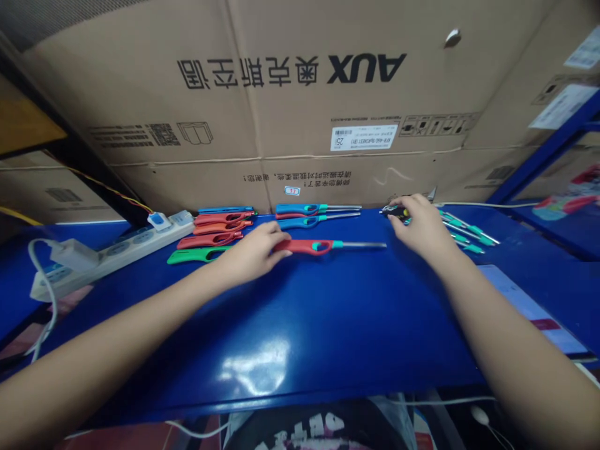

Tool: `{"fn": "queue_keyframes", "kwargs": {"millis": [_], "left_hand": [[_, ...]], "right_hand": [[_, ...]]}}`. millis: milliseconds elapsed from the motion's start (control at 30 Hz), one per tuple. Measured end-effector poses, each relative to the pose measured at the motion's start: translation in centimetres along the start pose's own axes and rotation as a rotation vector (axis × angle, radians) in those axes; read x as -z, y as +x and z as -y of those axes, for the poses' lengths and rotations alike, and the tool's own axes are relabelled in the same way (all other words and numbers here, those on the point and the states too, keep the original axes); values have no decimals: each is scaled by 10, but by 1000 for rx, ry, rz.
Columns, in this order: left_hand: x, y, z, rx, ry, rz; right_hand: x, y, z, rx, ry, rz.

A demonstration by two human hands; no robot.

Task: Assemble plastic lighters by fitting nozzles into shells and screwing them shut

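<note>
My left hand (255,253) is closed round the handle end of a red long-nosed lighter (307,247), whose metal tube points right. Behind it lie blue assembled lighters (300,222) with metal tubes. To the left of that hand are red lighter handles (210,240) and a green handle (190,255), without tubes. My right hand (419,222) is closed on a short black-and-yellow screwdriver (398,212), its tip pointing left. Just right of this hand lie several metal tubes with teal ends (469,230), partly hidden by it.
A white power strip (135,244) with plugs and cables lies at the left. A large cardboard box (290,137) stands behind the blue tabletop (328,325). A white and red flat package (529,309) lies at the right, near a blue shelf post (544,150).
</note>
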State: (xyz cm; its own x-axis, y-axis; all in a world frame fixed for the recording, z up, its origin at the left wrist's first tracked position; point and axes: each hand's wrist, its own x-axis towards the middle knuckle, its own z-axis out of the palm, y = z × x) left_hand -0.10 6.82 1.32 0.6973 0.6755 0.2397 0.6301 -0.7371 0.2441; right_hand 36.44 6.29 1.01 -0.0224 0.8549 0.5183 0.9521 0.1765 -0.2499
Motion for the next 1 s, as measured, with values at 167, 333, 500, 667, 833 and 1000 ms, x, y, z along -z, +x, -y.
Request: {"fn": "queue_keyframes", "kwargs": {"millis": [167, 333, 500, 667, 833, 1000], "left_hand": [[1, 26, 37, 116, 16, -105], [-10, 43, 58, 170, 23, -107], [-18, 49, 62, 191, 23, -107], [-24, 52, 62, 207, 32, -126], [-27, 56, 67, 220, 52, -157], [-26, 53, 69, 248, 68, -158]], "right_hand": [[-9, -2, 2, -49, -105, 246], [-18, -12, 9, -83, -153, 451], [-15, -14, 17, -90, -206, 547], [-12, -14, 22, -86, -242, 585], [-12, -15, 24, -84, -262, 598], [-13, -15, 24, -80, -273, 599]]}}
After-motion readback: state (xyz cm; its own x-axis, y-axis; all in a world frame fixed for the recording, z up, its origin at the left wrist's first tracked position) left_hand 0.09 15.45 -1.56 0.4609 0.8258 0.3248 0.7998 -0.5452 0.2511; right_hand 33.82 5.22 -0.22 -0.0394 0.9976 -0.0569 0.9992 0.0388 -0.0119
